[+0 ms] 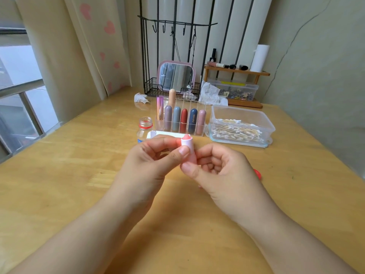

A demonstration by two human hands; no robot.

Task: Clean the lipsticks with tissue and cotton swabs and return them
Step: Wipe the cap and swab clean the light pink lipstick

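Observation:
An uncapped pink lipstick (187, 144) stands upright above the middle of the wooden table (79, 175), its pink tip showing. My left hand (150, 161) pinches its upper part between thumb and fingers. My right hand (221, 171) grips its lower barrel. Behind them a clear acrylic organizer (197, 107) holds several capped lipsticks. To its right, a clear plastic box of cotton swabs (240, 126) stands open. Crumpled tissues (140, 98) lie at the back left, and more tissue (210, 93) lies behind the organizer.
An open small bottle (145, 128) with a red ring stands left of the organizer beside a white flat object (158, 134). A red cap (257, 173) peeks out behind my right hand. A mirror (176, 77), wire rack, wooden shelf and paper roll (259, 58) line the back.

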